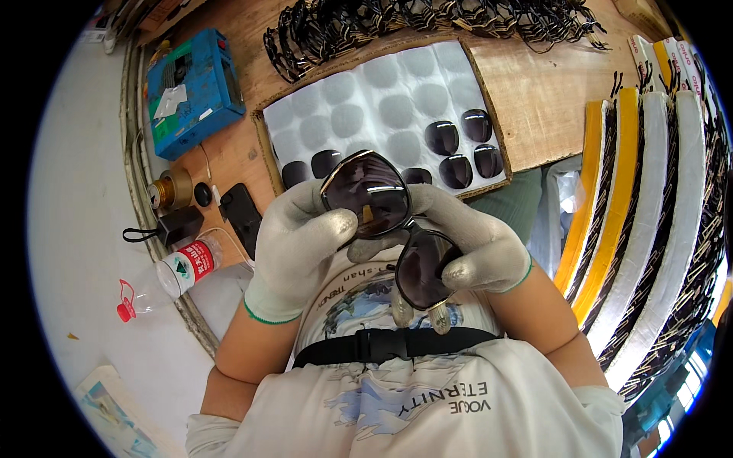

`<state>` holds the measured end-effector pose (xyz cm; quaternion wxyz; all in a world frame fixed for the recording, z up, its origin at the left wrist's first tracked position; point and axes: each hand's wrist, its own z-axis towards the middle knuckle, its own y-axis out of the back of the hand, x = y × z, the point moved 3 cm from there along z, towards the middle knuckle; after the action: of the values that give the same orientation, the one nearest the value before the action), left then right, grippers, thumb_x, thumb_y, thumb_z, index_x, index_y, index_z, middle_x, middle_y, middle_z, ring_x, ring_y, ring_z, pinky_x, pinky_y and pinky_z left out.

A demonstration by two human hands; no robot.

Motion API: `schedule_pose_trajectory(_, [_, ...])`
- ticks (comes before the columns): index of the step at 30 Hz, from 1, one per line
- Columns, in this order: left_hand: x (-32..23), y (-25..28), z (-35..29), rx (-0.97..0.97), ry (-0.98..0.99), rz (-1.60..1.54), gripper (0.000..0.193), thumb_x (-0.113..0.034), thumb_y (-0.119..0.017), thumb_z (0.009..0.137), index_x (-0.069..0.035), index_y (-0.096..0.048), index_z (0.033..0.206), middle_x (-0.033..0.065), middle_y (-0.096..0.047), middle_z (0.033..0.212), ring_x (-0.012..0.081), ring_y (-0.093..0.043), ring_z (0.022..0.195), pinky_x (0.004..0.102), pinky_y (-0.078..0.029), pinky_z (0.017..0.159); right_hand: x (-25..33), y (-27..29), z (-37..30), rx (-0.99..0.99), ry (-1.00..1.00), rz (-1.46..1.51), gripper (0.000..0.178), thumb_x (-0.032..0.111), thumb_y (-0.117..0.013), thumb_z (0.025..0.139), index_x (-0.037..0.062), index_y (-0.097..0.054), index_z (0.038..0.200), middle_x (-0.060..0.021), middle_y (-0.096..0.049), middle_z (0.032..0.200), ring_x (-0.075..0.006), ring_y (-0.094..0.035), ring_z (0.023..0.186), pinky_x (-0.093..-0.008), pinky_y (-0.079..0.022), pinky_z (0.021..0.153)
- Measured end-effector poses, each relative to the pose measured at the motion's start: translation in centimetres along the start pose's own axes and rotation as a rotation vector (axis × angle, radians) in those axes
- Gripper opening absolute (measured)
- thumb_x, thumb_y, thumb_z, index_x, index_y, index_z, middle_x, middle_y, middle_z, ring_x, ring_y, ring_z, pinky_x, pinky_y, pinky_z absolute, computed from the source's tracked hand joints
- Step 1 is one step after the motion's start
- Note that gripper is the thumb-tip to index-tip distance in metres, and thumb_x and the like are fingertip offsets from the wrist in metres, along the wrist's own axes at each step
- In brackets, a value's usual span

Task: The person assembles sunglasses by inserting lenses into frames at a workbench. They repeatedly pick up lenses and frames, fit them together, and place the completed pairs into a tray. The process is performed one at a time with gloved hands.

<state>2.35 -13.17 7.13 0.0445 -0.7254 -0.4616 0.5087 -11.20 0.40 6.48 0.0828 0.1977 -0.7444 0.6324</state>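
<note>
Black-framed sunglasses have large, glossy, dark lenses.

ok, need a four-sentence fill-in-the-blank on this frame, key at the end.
The left hand and right hand wear white knit gloves with cuffs edged in ____.
The number of lenses in the black-framed sunglasses they hold is ____.
In the picture, the blue rectangular box sits to the ____ of the white-lined cardboard tray.
The clear plastic bottle with a red-and-white label has a cap coloured ____.
Missing words: green; two; left; red.
</note>
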Motion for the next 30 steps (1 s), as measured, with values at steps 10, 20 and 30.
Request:
schedule_pose_trajectory(10, [-0.1, 0.2, 0.0, 0.065, -0.074, 0.174, 0.052, -0.011, -0.068, 0.083, 0.013, -0.058, 0.128, 0.0160, -0.068, 0.119, 0.0224, -0.067, 0.108, 0.0342, -0.050, 0.099, -0.2, 0.9, -0.3, -0.052, -0.032, -0.230, 0.068, 0.022, -0.065, 0.089, -0.0071, -0.037, 0.143, -0.0190, -0.062, 0.123, -0.0269, -0.065, 0.110, -0.0383, -0.053, 0.085])
schedule_pose_trajectory(20, [-1.9, 0.5, 2.3, 0.364, -0.525, 1.100, 0.038, -0.025, -0.081, 0.076, 0.002, -0.070, 0.101, 0.0402, -0.042, 0.146, 0.0512, -0.050, 0.132, 0.0480, -0.038, 0.112, 4.0, 1.1, -0.9, -0.173, 0.269, -1.446, 0.026, 0.007, -0.065, 0.086, -0.0022, -0.066, 0.111, -0.0206, -0.069, 0.091, -0.0387, -0.068, 0.086, -0.0430, -0.054, 0.075])
schedule_pose_trajectory(30, [-8.2, 20.0, 25.3, -0.719, 0.045, 0.608, 0.049, -0.038, -0.062, 0.094, -0.002, -0.060, 0.128, 0.0153, -0.067, 0.119, 0.0306, -0.062, 0.109, 0.0456, -0.044, 0.100, 11.1, 19.3, -7.1, -0.999, -0.205, -2.233, 0.023, 0.008, -0.067, 0.085, 0.0058, -0.067, 0.108, -0.0152, -0.070, 0.098, -0.0368, -0.064, 0.099, -0.0508, -0.043, 0.107])
